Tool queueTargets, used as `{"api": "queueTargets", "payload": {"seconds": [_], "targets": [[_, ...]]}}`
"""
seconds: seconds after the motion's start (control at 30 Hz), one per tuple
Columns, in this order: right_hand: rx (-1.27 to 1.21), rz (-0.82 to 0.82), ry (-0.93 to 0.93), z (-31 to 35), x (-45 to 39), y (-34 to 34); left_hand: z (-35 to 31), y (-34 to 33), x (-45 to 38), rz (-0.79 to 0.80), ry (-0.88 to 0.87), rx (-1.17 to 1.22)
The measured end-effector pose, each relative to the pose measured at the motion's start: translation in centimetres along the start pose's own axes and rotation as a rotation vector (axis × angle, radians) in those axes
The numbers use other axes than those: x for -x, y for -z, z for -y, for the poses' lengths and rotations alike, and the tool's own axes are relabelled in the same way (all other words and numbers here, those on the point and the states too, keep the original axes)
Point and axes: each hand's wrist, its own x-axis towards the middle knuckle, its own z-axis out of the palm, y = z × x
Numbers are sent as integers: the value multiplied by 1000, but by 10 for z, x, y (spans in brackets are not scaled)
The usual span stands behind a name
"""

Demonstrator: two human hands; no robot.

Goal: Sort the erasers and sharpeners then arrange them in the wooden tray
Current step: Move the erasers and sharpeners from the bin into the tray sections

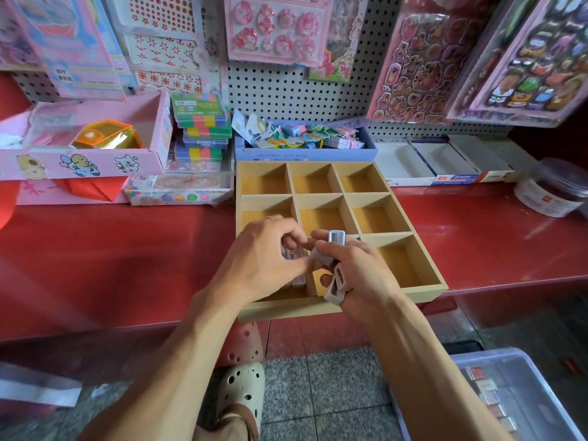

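Hovering over the wooden tray (410,229), left hand (264,256) pinches 1 pale sharpener (321,255); right hand (359,275) grasps 2 more sharpeners (336,286).

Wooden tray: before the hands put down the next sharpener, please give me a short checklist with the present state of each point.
1. Wooden tray lies flat on the red counter: ok.
2. Back and middle compartments visibly free: ok.
3. Right hand grips the grey sharpeners: ok.
4. Left hand pinches a pale piece securely: cannot tell.
5. Front-left compartment contents: cannot tell, hands cover it.
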Motion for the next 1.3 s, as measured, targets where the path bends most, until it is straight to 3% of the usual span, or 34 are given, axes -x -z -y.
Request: {"api": "queueTargets", "payload": {"seconds": [0.43,0.8,1.0,1.2,1.3], "targets": [[-3,95,11,-1,-2,10,1,1,-6,104,-13,73],[449,156,201,-1,-1,10,4,10,-7,77,112,100],[353,172,133,-4,-7,5,4,14,-4,-16,175,268],[355,194,100,-7,-11,-1,2,19,-1,-61,127,102],[272,107,119,-3,-13,0,11,33,1,-65,124,-1]]}}
